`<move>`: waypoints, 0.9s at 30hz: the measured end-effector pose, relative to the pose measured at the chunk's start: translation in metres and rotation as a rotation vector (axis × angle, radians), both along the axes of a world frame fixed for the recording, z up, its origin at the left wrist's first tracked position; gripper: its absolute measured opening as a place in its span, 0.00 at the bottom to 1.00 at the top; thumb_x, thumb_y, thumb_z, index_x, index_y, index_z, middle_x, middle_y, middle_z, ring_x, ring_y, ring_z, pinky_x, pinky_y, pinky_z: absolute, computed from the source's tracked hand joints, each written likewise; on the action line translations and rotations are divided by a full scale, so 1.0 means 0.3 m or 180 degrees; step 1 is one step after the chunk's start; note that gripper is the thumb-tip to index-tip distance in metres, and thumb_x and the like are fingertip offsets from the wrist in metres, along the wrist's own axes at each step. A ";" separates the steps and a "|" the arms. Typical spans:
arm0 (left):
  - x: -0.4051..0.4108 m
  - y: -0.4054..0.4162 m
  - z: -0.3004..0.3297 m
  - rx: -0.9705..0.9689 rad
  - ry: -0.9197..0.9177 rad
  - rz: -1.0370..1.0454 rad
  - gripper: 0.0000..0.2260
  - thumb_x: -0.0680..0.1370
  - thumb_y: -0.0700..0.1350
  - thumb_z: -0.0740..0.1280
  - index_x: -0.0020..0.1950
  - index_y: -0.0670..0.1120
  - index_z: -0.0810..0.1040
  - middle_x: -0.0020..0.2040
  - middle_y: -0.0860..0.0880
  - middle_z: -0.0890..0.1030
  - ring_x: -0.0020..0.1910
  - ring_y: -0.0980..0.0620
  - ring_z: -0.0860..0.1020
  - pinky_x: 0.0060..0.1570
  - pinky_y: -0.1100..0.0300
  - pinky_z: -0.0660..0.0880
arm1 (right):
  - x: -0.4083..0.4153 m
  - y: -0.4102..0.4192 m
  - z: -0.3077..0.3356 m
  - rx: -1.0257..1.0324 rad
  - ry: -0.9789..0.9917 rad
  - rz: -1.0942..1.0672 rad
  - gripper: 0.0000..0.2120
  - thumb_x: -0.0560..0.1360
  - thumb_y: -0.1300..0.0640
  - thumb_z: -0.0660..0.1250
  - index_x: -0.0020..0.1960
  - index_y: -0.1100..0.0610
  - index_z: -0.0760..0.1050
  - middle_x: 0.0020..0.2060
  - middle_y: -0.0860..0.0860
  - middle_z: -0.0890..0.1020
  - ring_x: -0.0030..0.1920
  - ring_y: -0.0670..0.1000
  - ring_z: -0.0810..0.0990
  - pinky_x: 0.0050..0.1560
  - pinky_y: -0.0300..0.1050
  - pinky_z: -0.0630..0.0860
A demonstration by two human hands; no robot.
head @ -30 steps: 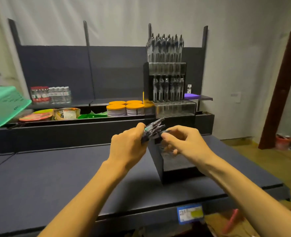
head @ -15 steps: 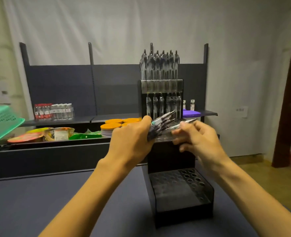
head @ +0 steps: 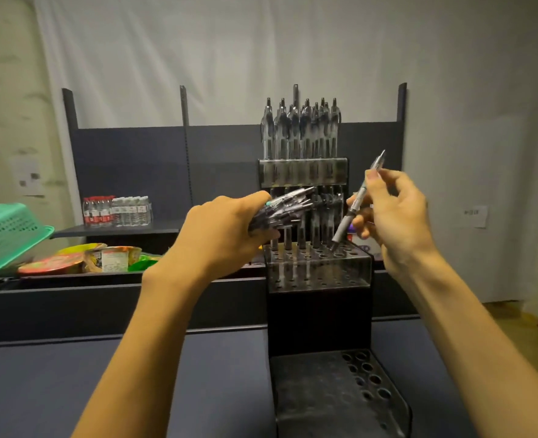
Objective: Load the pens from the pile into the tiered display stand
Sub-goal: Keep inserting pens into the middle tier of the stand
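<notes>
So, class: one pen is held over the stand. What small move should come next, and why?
Probably lower the pen straight into the open hole under its tip: the right hand holds it tilted, tip just above the stand tier's holes.

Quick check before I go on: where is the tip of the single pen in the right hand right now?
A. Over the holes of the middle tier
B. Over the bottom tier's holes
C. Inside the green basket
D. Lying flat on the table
A: the right hand pinches a single pen, tilted, with its tip just over the holes at the right of the middle tier.
</notes>
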State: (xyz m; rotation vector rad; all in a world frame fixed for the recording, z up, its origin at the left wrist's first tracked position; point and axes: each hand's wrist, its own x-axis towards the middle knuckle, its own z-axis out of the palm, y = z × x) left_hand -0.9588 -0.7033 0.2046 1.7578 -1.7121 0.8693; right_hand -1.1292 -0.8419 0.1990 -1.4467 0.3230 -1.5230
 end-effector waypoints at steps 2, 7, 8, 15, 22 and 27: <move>-0.014 -0.025 0.003 0.0117 0.0024 0.0030 0.12 0.75 0.54 0.68 0.54 0.50 0.73 0.44 0.51 0.81 0.42 0.44 0.78 0.39 0.49 0.76 | 0.009 -0.027 0.007 -0.0131 -0.0024 -0.0163 0.09 0.80 0.51 0.62 0.56 0.55 0.70 0.33 0.51 0.80 0.24 0.46 0.74 0.24 0.39 0.72; -0.035 -0.066 -0.023 0.0272 0.0046 -0.0067 0.12 0.76 0.54 0.66 0.56 0.51 0.72 0.48 0.53 0.81 0.40 0.52 0.74 0.37 0.57 0.73 | 0.027 -0.099 0.013 -0.0569 0.0080 -0.0595 0.10 0.79 0.50 0.63 0.57 0.53 0.69 0.39 0.57 0.80 0.26 0.44 0.76 0.27 0.36 0.75; -0.033 -0.071 -0.027 0.0289 0.0038 -0.0067 0.12 0.77 0.54 0.66 0.57 0.51 0.72 0.49 0.53 0.81 0.40 0.54 0.74 0.37 0.58 0.73 | 0.030 -0.113 0.013 -0.0647 0.0086 -0.0660 0.10 0.79 0.50 0.63 0.57 0.53 0.69 0.40 0.58 0.80 0.26 0.44 0.77 0.28 0.36 0.75; -0.001 -0.102 -0.039 0.0157 -0.0011 -0.0006 0.13 0.76 0.54 0.66 0.58 0.51 0.72 0.49 0.53 0.82 0.42 0.51 0.77 0.38 0.55 0.75 | 0.038 -0.165 0.000 -0.0847 0.0343 -0.0763 0.08 0.79 0.51 0.64 0.56 0.50 0.68 0.36 0.57 0.79 0.26 0.45 0.77 0.29 0.38 0.77; 0.010 -0.095 -0.038 0.0154 0.0123 -0.0165 0.11 0.75 0.54 0.68 0.54 0.51 0.74 0.39 0.58 0.75 0.36 0.52 0.75 0.36 0.53 0.75 | 0.033 -0.177 0.003 -0.0805 0.1078 -0.0598 0.10 0.76 0.49 0.68 0.52 0.54 0.73 0.39 0.54 0.82 0.30 0.46 0.80 0.28 0.37 0.75; 0.001 -0.101 -0.038 0.0283 0.0259 -0.0224 0.13 0.73 0.56 0.68 0.51 0.50 0.75 0.39 0.57 0.76 0.36 0.53 0.74 0.36 0.53 0.75 | -0.009 -0.183 0.012 -0.0802 0.1942 -0.0439 0.11 0.72 0.50 0.72 0.44 0.58 0.79 0.36 0.53 0.83 0.32 0.45 0.82 0.32 0.37 0.77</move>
